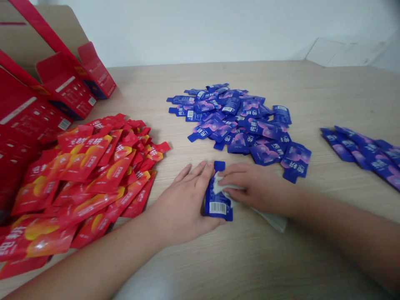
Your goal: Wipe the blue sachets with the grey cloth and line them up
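Observation:
A blue sachet (218, 208) with a barcode lies flat on the table, its back side facing up. My left hand (184, 204) steadies it from the left, fingers along its left edge and thumb at the bottom end. Pinched in my right hand (250, 183) is a white tissue (275, 221), pressed onto the sachet's upper right part. The tissue trails out beneath that hand onto the table. Just beyond both hands is a loose heap of blue sachets (231, 106) with pink and purple prints.
Red and yellow sachets (93, 166) are piled at the left. Behind them stand red cartons (67, 89) on the wooden table (312, 100). A row of overlapping blue sachets (365, 148) lies at the right. A white wall (218, 29) borders the table's far edge.

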Tool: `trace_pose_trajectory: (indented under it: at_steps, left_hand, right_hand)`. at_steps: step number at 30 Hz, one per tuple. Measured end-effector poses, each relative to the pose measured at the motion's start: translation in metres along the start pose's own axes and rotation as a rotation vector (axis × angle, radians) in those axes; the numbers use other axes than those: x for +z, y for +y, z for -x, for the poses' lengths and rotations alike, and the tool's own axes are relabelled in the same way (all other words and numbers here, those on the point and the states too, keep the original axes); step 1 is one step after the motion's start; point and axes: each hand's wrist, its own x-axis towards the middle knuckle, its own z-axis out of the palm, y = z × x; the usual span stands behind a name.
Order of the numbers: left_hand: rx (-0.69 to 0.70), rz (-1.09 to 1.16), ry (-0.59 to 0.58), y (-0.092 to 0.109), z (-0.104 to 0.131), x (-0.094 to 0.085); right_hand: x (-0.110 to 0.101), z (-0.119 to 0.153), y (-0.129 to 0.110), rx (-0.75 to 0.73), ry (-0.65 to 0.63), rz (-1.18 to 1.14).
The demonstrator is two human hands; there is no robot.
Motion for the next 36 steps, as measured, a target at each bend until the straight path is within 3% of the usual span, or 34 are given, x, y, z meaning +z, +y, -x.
trace_pose_trajectory:
  at_steps: [4, 8, 10, 13, 15, 17, 24, 29, 33, 36]
  left_hand:
    - [-0.001, 0.002, -0.002, 0.000, 0.000, 0.000]
    - [0.003, 0.008, 0.009, 0.000, 0.000, 0.001]
    - [0.004, 0.012, 0.016, -0.001, -0.001, 0.002]
    - [0.022, 0.017, 0.013, -0.003, 0.000, 0.002]
    - [0.040, 0.008, 0.007, -0.003, 0.000, 0.001]
    - [0.051, -0.005, 0.004, -0.003, 0.001, 0.001]
    - [0.034, -0.042, -0.019, -0.002, 0.002, -0.002]
    - [0.058, -0.108, -0.083, -0.007, 0.002, -0.002]
    - [-0.053, -0.041, 0.069, -0.017, 0.001, -0.002]
    - [-0.149, 0.107, 0.314, -0.023, 0.001, -0.004]
  right_hand:
    - [0.000, -0.004, 0.028, 0.082, 0.157, 0.148]
    - [-0.004, -0.002, 0.025, 0.058, 0.280, 0.012]
    - [-0.009, 0.001, 0.010, -0.043, 0.221, -0.177]
    - [-0.013, 0.005, -0.016, -0.154, -0.040, -0.430]
    - [-0.012, 0.006, -0.028, -0.159, -0.161, -0.463]
    - [-0.008, 0.005, -0.030, -0.135, -0.182, -0.399]
    - [0.002, -0.011, 0.006, 0.051, 0.035, 0.012]
    - [0.000, -0.007, 0.027, 0.207, 0.273, 0.058]
    - [-0.004, 0.001, 0.033, 0.290, 0.361, 0.088]
    - [-0.011, 0.005, 0.030, 0.268, 0.246, 0.072]
